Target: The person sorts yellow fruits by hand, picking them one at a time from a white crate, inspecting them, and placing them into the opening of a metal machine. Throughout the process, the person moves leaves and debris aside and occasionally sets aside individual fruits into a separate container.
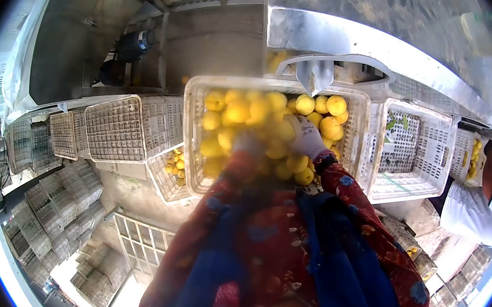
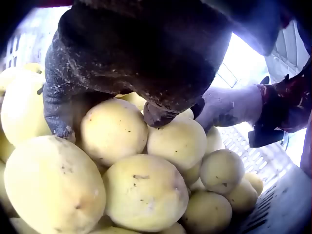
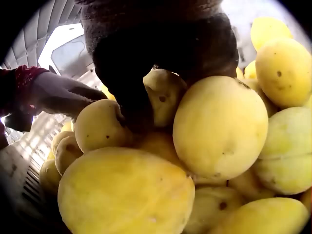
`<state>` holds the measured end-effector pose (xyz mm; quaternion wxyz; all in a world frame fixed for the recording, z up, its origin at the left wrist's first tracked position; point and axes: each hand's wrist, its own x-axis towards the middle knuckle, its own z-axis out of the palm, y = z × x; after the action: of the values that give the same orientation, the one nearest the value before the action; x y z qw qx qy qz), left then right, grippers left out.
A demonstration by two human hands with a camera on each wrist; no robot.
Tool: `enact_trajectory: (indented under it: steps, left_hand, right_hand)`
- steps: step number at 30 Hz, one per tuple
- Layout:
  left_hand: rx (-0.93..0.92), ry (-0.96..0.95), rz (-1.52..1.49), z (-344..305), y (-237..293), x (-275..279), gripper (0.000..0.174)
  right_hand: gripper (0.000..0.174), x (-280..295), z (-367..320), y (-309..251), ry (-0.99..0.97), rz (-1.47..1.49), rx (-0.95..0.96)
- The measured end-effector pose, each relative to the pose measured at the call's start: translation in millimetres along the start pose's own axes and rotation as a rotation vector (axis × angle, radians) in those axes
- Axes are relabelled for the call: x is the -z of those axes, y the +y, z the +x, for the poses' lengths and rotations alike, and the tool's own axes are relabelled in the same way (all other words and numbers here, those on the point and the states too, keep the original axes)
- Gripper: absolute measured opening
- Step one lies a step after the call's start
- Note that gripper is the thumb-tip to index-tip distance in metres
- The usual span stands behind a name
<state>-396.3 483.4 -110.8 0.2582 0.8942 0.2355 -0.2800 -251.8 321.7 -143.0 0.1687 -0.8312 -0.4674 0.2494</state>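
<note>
Both gloved hands are down among yellow peaches (image 1: 238, 111) in a large pale plastic crate (image 1: 190, 93). My left hand (image 1: 248, 143) is blurred in the head view. In the left wrist view, the left hand (image 2: 131, 58) reaches over the pile, its thumb and a fingertip on either side of a spotted peach (image 2: 114, 131), gripping it. My right hand (image 1: 308, 138) is to the right in the same crate. From the right wrist, the right hand (image 3: 161, 48) appears in dark shadow, fingers bent down around a peach (image 3: 163, 97); a larger peach (image 3: 219, 127) lies close against them.
A ventilated white crate (image 1: 410, 151) with green leaves inside stands at the right. Stacked crates (image 1: 115, 131) are on the left, beside a lower crate of peaches (image 1: 175, 167). A metal machine (image 1: 353, 34) with a chute (image 1: 314, 76) overhangs the crate's far side.
</note>
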Motion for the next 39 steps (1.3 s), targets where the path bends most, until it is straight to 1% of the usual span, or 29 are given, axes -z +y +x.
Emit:
enact_trajectory:
  steps: [2, 4, 6, 7, 8, 10, 11, 12, 14, 15, 16, 17, 19, 20, 22, 23, 25, 26, 29, 30, 32, 33, 35, 37, 38, 39]
  left_hand:
    - [-0.015, -0.016, 0.006, 6, 1, 6, 0.054]
    - [0.009, -0.049, -0.020, -1, 15, 34, 0.029]
    - [-0.125, 0.068, -0.353, 4, -13, 7, 0.036]
    - [-0.197, 0.125, -0.518, 2, -18, 8, 0.039]
    - [-0.191, 0.097, -0.830, 1, -19, 7, 0.044]
    - [-0.147, 0.019, -1.454, -20, -9, 24, 0.054]
    - [-0.262, 0.079, -1.397, -23, -7, 23, 0.055]
    - [-0.378, 0.142, -1.334, -23, -4, 22, 0.057]
    - [-0.405, 0.033, -1.597, -34, 10, 42, 0.061]
    - [-0.420, 0.026, -1.584, -37, 13, 49, 0.069]
    - [-0.436, 0.020, -1.570, -38, 15, 53, 0.077]
    - [-0.452, 0.010, -1.557, -39, 16, 57, 0.087]
    - [-0.435, 0.062, -1.570, -40, 21, 66, 0.067]
    - [-0.425, 0.089, -1.576, -40, 22, 70, 0.060]
    - [-0.541, 0.134, -1.569, -39, 21, 76, 0.063]
    - [-0.571, 0.138, -1.564, -41, 22, 80, 0.066]
    - [-0.608, 0.125, -1.552, -45, 28, 96, 0.071]
    - [-0.610, 0.109, -1.549, -48, 33, 103, 0.074]
    - [-0.596, 0.146, -1.577, -47, 42, 113, 0.082]
    - [-0.585, 0.183, -1.529, -47, 42, 114, 0.082]
    - [-0.574, 0.253, -1.431, -41, 42, 119, 0.084]
    - [-0.571, 0.260, -1.368, -39, 44, 121, 0.082]
    - [-0.564, 0.273, -1.245, -35, 52, 126, 0.080]
    - [-0.530, 0.080, -1.475, -37, 64, 128, 0.075]
    - [-0.529, 0.051, -1.499, -36, 66, 128, 0.073]
    - [-0.527, 0.023, -1.523, -35, 67, 128, 0.071]
  right_hand:
    - [0.074, 8, 0, 5, -0.019, 0.237, -0.077]
    - [0.080, 47, -11, -10, -0.015, 0.493, -0.130]
    - [0.082, 67, -23, -18, 0.048, 0.581, -0.107]
    - [0.084, 81, -29, -25, 0.083, 0.624, -0.098]
    - [0.081, 94, -38, -37, 0.113, 0.769, -0.142]
    - [0.080, 95, -49, -42, 0.220, 0.804, -0.065]
    - [0.080, 97, -52, -45, 0.273, 0.821, -0.020]
    - [0.077, 115, -53, -63, 0.315, 0.683, -0.037]
    - [0.077, 129, -55, -79, 0.364, 0.649, -0.067]
    - [0.077, 137, -55, -86, 0.386, 0.630, -0.082]
    - [0.080, 146, -54, -94, 0.434, 0.518, -0.059]
    - [0.078, 146, -53, -94, 0.506, 0.438, -0.012]
    - [0.075, 148, -46, -91, 0.644, 0.274, 0.086]
    - [0.075, 148, -42, -92, 0.678, 0.366, 0.013]
    - [0.074, 149, -30, -96, 0.743, 0.549, -0.131]
    - [0.070, 148, -15, -92, 0.800, 0.500, -0.143]
    - [0.069, 152, 29, -70, 0.891, 0.111, -0.066]
    - [0.067, 144, 57, -51, 0.821, -0.097, -0.123]
    - [0.058, 151, 68, -36, 0.691, -0.178, -0.112]
    - [0.057, 166, 53, -49, 0.771, 0.165, -0.110]
    - [0.058, 176, 21, -69, 0.803, 0.645, 0.039]
    - [0.065, 172, 0, -75, 0.712, 0.597, 0.087]
    - [0.070, 173, -20, -95, 0.525, 0.284, 0.263]
    - [0.071, 161, -22, -104, 0.552, 0.386, 0.158]
    - [0.071, 156, -22, -104, 0.565, 0.436, 0.107]
    - [0.072, 152, -19, -100, 0.612, 0.407, 0.073]
